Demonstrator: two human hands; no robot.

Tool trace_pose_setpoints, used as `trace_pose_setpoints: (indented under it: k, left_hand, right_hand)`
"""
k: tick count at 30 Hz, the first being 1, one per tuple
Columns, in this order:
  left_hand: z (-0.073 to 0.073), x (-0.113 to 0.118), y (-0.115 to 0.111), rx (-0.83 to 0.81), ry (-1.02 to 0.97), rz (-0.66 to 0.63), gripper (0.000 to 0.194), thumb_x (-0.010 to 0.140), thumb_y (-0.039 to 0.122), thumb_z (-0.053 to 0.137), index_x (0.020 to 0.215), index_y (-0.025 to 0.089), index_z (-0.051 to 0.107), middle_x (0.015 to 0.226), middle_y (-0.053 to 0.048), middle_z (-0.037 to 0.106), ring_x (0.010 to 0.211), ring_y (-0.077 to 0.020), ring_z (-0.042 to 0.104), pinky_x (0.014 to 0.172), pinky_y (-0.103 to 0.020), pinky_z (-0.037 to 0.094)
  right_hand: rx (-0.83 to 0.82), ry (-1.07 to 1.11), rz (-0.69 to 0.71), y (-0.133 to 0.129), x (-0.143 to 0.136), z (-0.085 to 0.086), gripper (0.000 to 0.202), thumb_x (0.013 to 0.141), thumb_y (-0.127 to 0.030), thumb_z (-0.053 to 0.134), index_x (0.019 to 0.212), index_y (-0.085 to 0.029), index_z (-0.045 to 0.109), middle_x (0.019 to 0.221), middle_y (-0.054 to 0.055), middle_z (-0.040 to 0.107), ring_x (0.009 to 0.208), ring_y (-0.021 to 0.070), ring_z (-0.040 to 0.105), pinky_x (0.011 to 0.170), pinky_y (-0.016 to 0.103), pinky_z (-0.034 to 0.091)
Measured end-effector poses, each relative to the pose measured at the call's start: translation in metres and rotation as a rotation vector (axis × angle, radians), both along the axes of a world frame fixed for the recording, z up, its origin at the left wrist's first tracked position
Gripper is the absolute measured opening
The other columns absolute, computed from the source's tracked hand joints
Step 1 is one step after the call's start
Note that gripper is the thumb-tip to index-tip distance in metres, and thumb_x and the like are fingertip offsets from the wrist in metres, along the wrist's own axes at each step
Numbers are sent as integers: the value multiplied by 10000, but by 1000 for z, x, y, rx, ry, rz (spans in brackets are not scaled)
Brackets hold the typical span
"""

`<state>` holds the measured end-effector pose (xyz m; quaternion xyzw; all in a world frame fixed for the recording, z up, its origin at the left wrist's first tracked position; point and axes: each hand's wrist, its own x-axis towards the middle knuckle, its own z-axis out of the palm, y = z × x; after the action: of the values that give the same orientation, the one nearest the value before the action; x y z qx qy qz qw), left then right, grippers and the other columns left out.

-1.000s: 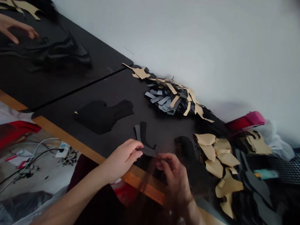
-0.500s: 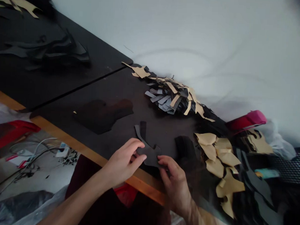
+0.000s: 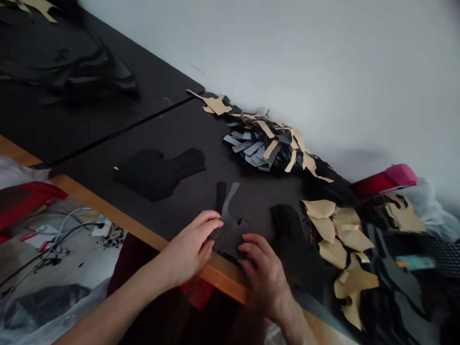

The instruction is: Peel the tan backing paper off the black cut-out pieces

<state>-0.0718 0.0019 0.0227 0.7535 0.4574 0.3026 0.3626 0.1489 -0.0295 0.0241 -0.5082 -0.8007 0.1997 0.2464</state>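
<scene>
Over the last 0.5 s, the narrow tail of the grey cutout has swung from the left of the black strip to its right, so its placement appears to be under adjustment. Along the near edge of the counter, the left hand has fingertips at the cutout's left edge, thumb lower; I cannot tell whether that grip pinches. The cutout lies between the 2 hands, its tail towards the counter's far edge. The right hand bends its fingers at the cutout's right edge; whether this grip pinches is also unclear.
</scene>
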Motion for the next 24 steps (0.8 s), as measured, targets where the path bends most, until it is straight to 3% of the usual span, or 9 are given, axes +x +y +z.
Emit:
trace_pose_setpoints:
  k: [5, 9, 14, 24]
  left_hand:
    - [3, 3, 2, -19, 22, 40, 326, 848, 110, 398, 1126, 220, 528, 1251, -63, 477, 1009, -177, 564, 890, -304, 474]
    - [1, 5, 4, -3, 24, 54, 356, 807, 56, 393, 1094, 208, 538, 1201, -66, 498, 988, -174, 563, 873, -299, 478]
    - [-2, 6, 4, 26, 17, 69, 376, 779, 36, 393, 1080, 198, 549, 1176, -67, 510, 965, -168, 567, 861, -302, 482]
    - [3, 10, 4, -7, 86, 85, 298, 794, 88, 445, 1058, 167, 560, 1175, -90, 504, 950, -189, 572, 845, -334, 495]
  right_hand:
    - [33, -7, 58, -2, -1, 5, 205, 883, -107, 463, 984, -213, 607, 1037, 84, 556, 963, 183, 578, 816, 307, 530]
    - [25, -49, 117, -3, 1, 5, 223, 916, -121, 444, 1027, -221, 610, 952, 62, 564, 867, 160, 569, 750, 277, 519]
    - [36, -65, 217, -3, 7, 4, 264, 928, -109, 438, 1109, -226, 591, 959, 62, 558, 881, 167, 543, 740, 282, 494]
    - [35, -86, 240, -1, 7, 3, 242, 933, -135, 444, 1114, -215, 585, 954, 76, 551, 869, 185, 520, 717, 305, 482]
